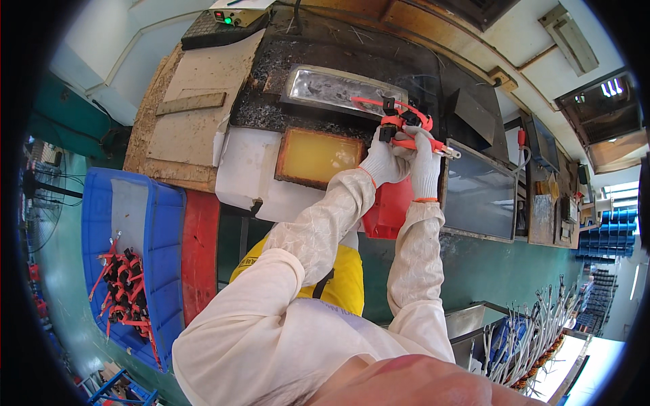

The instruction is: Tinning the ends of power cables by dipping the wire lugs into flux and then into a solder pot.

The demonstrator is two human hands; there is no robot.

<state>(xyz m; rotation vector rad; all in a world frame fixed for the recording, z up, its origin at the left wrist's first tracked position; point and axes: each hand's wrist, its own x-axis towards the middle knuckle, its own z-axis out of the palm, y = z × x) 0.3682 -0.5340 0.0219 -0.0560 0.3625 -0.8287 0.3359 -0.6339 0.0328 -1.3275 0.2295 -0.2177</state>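
Both my hands wear white gloves and are raised together over the right end of the bench. My left hand (382, 160) is closed around the lower side of a red cable assembly (393, 120) with black blocks. My right hand (426, 166) grips the same assembly from the right. One red lead loops out leftward over a long metal trough (342, 88) of silvery, shiny material. Another end with a metal lug (452, 153) points right. Left of my left hand lies a shallow brown-rimmed tray (279, 159) of yellow liquid. My fingertips are partly hidden behind the assembly.
At the left, a blue bin (167, 223) holds several red and black cable assemblies (126, 287). A red container (391, 211) sits below my hands. A metal-framed grey tray (479, 191) stands right of them. Several pale cables (535, 331) stand upright at the lower right.
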